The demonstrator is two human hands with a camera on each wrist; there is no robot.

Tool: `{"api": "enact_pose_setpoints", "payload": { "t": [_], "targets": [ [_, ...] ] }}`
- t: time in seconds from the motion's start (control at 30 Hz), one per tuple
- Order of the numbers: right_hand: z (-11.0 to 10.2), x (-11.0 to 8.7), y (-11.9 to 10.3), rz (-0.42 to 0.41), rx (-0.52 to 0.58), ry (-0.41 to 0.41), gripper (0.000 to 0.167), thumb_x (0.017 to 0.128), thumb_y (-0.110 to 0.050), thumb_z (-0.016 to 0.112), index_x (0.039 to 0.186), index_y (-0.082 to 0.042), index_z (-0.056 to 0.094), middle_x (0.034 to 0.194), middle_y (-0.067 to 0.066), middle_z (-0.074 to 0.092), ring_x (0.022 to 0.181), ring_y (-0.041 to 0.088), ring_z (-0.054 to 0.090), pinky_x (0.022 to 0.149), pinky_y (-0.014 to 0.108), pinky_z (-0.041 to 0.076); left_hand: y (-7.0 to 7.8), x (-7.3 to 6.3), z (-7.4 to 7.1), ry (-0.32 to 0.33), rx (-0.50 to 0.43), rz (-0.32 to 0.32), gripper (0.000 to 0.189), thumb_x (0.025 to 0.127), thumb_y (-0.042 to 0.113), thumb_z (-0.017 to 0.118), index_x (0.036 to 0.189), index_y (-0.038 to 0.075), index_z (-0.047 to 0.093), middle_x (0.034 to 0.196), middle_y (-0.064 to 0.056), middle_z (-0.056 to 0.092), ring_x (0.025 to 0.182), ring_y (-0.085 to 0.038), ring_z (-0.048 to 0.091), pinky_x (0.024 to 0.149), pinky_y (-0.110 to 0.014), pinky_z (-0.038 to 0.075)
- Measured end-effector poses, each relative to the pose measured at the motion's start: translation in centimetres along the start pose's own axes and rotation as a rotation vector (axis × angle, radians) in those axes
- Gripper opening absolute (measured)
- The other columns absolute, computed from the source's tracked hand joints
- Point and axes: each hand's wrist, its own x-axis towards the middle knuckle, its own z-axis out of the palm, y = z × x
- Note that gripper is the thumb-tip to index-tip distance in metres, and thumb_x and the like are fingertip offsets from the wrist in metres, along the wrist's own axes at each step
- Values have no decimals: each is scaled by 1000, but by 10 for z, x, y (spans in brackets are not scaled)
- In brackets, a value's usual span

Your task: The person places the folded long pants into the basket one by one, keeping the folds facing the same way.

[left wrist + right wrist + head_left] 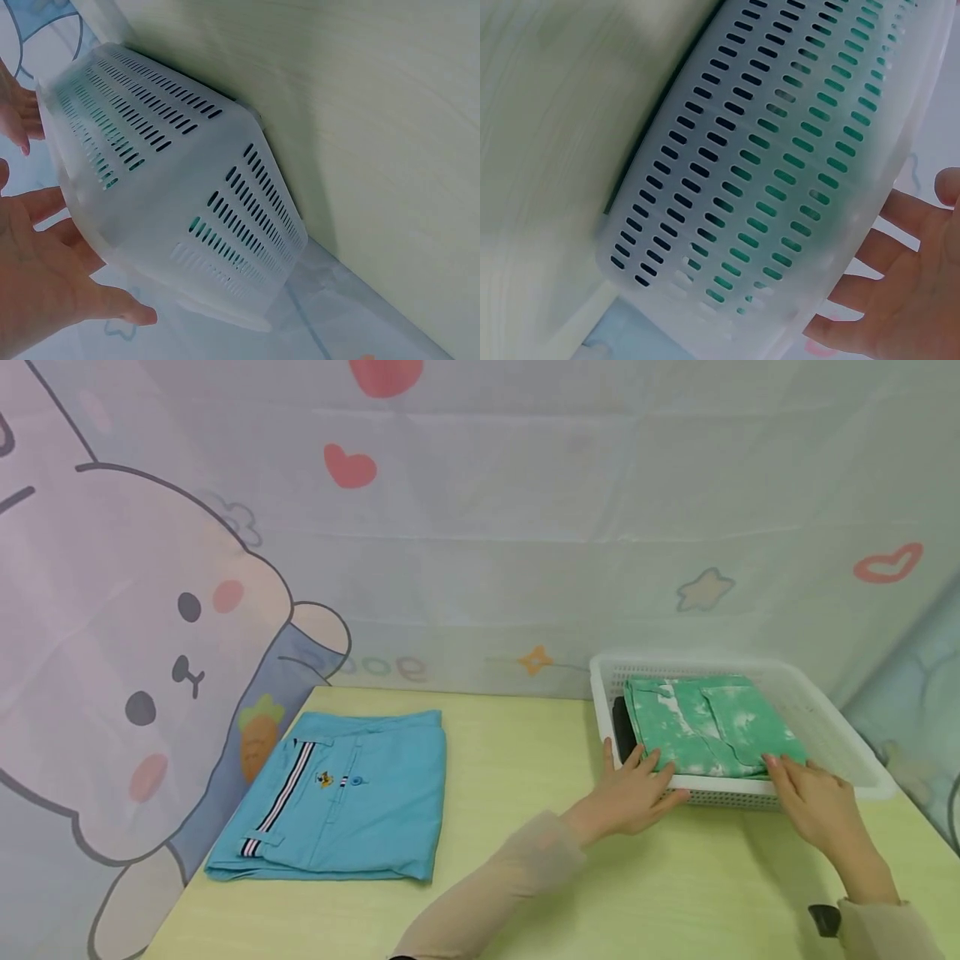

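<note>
A folded green garment with white blotches and a pocket (712, 727) lies in a white perforated plastic basket (847, 735). A dark folded item (622, 727) shows at the left under its edge. My left hand (626, 795) reaches over the basket's front left corner, fingers spread, fingertips at the garment's near left edge. Across the front rim, my right hand (817, 800) rests its extended fingers at the garment's near right corner. In the left wrist view the left thumb stands apart outside the rim. The right wrist view shows the right fingers reaching behind the rim.
Folded light-blue pants (375, 802) with a striped trim and a button lie on the left of the pale yellow table (517, 760). A cartoon-printed cloth backdrop (480, 568) hangs right behind the table and basket. A dark cable (952, 810) shows at the right edge.
</note>
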Motion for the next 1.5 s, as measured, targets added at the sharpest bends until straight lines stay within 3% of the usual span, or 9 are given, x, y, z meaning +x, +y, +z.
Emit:
{"api": "enact_pose_setpoints", "payload": {
  "t": [0.43,0.63,0.73,0.87,1.27,1.5],
  "targets": [
    [6,-8,-18,-74,-15,98,44,99,-26,28,121,5,50,116,35,50,101,60,39,76,70,28,-6,-15,3,56,63,49,57,93,53,8,140,28,27,147,5,26,138,-18,18,108,-58,11],
    [9,-11,-31,-140,-41,176,36,93,-26,45,116,0,55,112,32,55,99,57,45,73,71,33,-11,-24,6,91,97,73,56,94,51,9,141,25,27,147,1,26,138,-18,19,111,-48,15],
    [13,-12,-36,-208,-70,254,34,86,-22,57,112,0,58,107,29,59,94,54,50,71,68,38,-13,-29,6,107,115,84,55,95,49,10,141,23,27,147,0,27,138,-18,19,111,-45,16],
    [18,-14,-44,-255,-71,304,34,81,-20,62,110,-1,60,104,28,61,92,53,53,68,67,40,-17,-36,7,126,116,98,54,96,47,13,141,22,27,147,-1,27,138,-19,17,111,-46,17],
    [25,-25,-66,-287,-63,312,35,82,-23,62,111,-4,60,110,24,60,99,49,52,72,65,39,-23,-54,9,148,144,103,50,97,44,19,141,22,27,149,0,20,138,-16,17,110,-47,20],
    [29,-27,-73,-299,-33,326,38,77,-18,67,112,-7,60,112,24,59,101,48,51,73,66,38,-25,-64,12,134,115,115,50,97,42,17,142,20,24,150,0,15,139,-18,15,110,-50,16]
  ]
}}
